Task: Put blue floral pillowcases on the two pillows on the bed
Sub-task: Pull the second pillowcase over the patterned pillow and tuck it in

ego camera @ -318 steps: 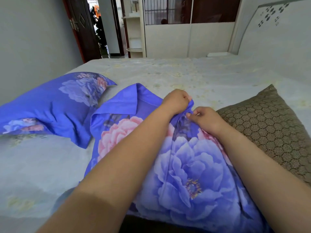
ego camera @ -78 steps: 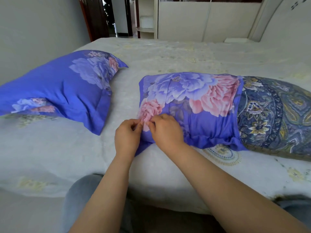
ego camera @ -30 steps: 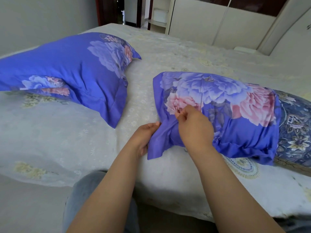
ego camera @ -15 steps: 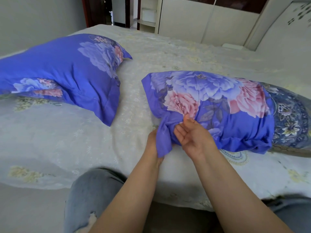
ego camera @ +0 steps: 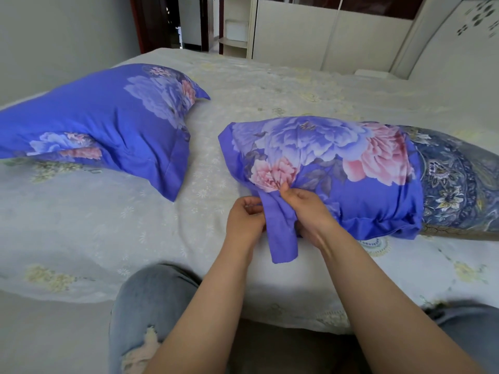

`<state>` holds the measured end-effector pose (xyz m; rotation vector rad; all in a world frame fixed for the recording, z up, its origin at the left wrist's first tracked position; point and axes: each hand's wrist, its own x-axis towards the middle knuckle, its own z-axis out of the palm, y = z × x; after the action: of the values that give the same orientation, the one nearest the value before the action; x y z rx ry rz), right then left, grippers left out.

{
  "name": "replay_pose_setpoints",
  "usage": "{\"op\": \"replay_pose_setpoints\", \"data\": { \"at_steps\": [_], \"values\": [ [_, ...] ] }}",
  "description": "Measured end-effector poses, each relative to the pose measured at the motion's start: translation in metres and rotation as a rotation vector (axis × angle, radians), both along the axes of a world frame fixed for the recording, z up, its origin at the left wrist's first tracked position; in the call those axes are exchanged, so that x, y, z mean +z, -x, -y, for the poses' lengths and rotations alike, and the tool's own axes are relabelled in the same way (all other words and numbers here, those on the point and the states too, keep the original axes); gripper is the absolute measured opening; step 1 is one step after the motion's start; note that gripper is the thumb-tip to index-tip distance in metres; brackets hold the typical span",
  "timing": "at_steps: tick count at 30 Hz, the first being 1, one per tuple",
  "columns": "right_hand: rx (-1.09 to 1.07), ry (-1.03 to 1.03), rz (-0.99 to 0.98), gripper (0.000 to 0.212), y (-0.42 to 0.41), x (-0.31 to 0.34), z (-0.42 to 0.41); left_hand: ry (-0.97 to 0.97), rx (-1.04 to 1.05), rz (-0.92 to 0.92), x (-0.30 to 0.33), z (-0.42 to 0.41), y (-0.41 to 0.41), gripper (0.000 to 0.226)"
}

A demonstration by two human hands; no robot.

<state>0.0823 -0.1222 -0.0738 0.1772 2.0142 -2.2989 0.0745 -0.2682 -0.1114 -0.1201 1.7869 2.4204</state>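
One pillow [ego camera: 102, 125] lies at the left of the bed, fully inside a blue floral pillowcase. A second blue floral pillowcase [ego camera: 337, 163] covers the left part of the other pillow [ego camera: 459, 179], whose dark blue paisley end sticks out at the right. A loose blue corner flap of this pillowcase hangs down at the bed's near edge. My left hand [ego camera: 244, 217] holds the flap's left side with curled fingers. My right hand [ego camera: 306, 209] pinches the fabric where the flap meets the pillow.
The bed [ego camera: 297, 85] wears a pale floral sheet. A white headboard [ego camera: 459, 31] stands at the far right, a cupboard [ego camera: 310, 28] behind the bed, a dark doorway [ego camera: 172, 22] at the back left. My knees in torn jeans [ego camera: 151, 306] touch the bed's near edge.
Over the last second both hands stayed at the pillowcase's near left corner; the loose flap now hangs lower between them, and my right hand has closed on the fabric again.
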Motion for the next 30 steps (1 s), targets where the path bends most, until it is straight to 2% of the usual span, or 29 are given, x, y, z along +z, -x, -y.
{"op": "replay_pose_setpoints", "data": {
  "at_steps": [2, 3, 6, 8, 9, 11, 13, 14, 16, 18, 21, 24, 25, 27, 30],
  "values": [
    [0.083, -0.062, -0.058, 0.035, -0.003, -0.003, -0.006, -0.052, 0.059, 0.085, -0.004, -0.004, -0.003, 0.032],
    [0.051, -0.188, -0.091, 0.026, -0.005, -0.004, -0.010, -0.052, 0.067, 0.119, -0.006, -0.006, -0.006, 0.029],
    [-0.270, -0.827, -0.257, 0.017, -0.011, -0.011, -0.015, -0.044, 0.014, 0.142, -0.008, -0.010, -0.018, 0.018],
    [-0.480, -1.138, -0.509, 0.015, -0.021, -0.016, -0.002, -0.047, 0.008, 0.099, -0.007, -0.014, -0.025, 0.017],
    [-0.512, -1.189, -0.616, 0.015, -0.024, -0.018, 0.005, -0.027, 0.021, 0.078, -0.005, -0.015, -0.026, 0.020],
    [-0.482, -1.193, -0.708, 0.018, -0.024, -0.020, 0.012, 0.032, 0.040, 0.042, -0.003, -0.016, -0.030, 0.021],
    [-0.432, -1.246, -0.665, 0.020, -0.013, -0.017, 0.011, 0.058, 0.046, 0.016, 0.000, -0.011, -0.034, 0.020],
    [-0.413, -1.276, -0.607, 0.020, -0.004, -0.015, 0.008, 0.057, 0.035, 0.029, 0.003, -0.009, -0.034, 0.029],
    [-0.392, -1.239, -0.456, 0.022, 0.013, -0.013, -0.003, 0.018, -0.027, 0.091, 0.011, -0.005, -0.035, 0.063],
    [-0.363, -1.049, -0.326, 0.025, 0.023, -0.015, -0.013, 0.014, -0.104, 0.148, 0.021, -0.002, -0.033, 0.082],
    [-0.316, -0.661, -0.210, 0.033, 0.018, -0.027, -0.012, 0.240, -0.122, 0.140, 0.029, 0.002, -0.029, 0.069],
    [-0.318, -0.357, -0.119, 0.027, 0.009, -0.042, -0.004, 0.636, -0.119, -0.024, 0.024, 0.008, -0.025, 0.052],
    [-0.319, -0.327, -0.104, 0.024, 0.008, -0.046, -0.004, 0.750, -0.123, -0.050, 0.024, 0.008, -0.027, 0.053],
    [-0.325, -0.342, -0.095, 0.017, 0.008, -0.048, -0.004, 0.861, -0.133, -0.065, 0.025, 0.003, -0.030, 0.052],
    [-0.329, -0.428, -0.134, 0.014, 0.001, -0.042, 0.000, 0.809, -0.082, -0.034, 0.021, -0.005, -0.023, 0.048]
  ]
}}
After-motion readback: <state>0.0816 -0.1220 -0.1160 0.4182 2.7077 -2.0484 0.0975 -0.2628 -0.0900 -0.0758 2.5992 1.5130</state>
